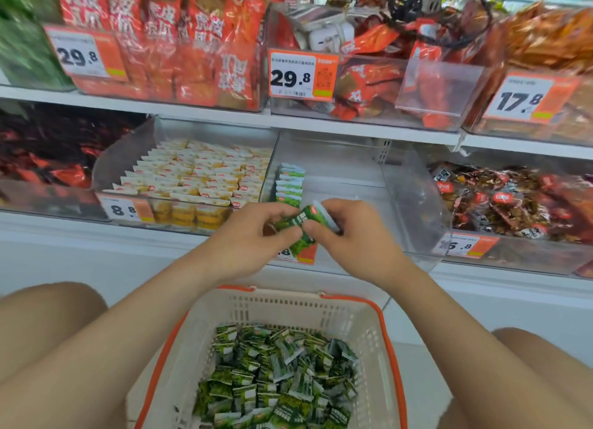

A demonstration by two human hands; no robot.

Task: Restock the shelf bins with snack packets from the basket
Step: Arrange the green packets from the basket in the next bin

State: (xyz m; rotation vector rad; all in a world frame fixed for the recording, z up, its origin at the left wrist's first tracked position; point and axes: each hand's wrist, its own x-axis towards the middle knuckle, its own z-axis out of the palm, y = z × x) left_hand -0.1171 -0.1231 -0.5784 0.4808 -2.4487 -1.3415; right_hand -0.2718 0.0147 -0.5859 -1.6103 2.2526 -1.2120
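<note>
My left hand (253, 236) and my right hand (356, 236) meet in front of the lower shelf and together pinch a small stack of green snack packets (300, 225). Just behind them stands a clear shelf bin (353, 178) holding one short row of upright green packets (290, 185) against its left wall; the bin's remaining floor is bare. Below my arms sits a cream basket with orange handles (321, 306), with several loose green packets (279, 374) heaped in its bottom.
Left of the green bin is a bin of white and yellow packets (192, 178). A bin of brown packets (500, 201) sits to the right. The upper shelf carries bins of red packets (167, 43) with price tags. My knees flank the basket.
</note>
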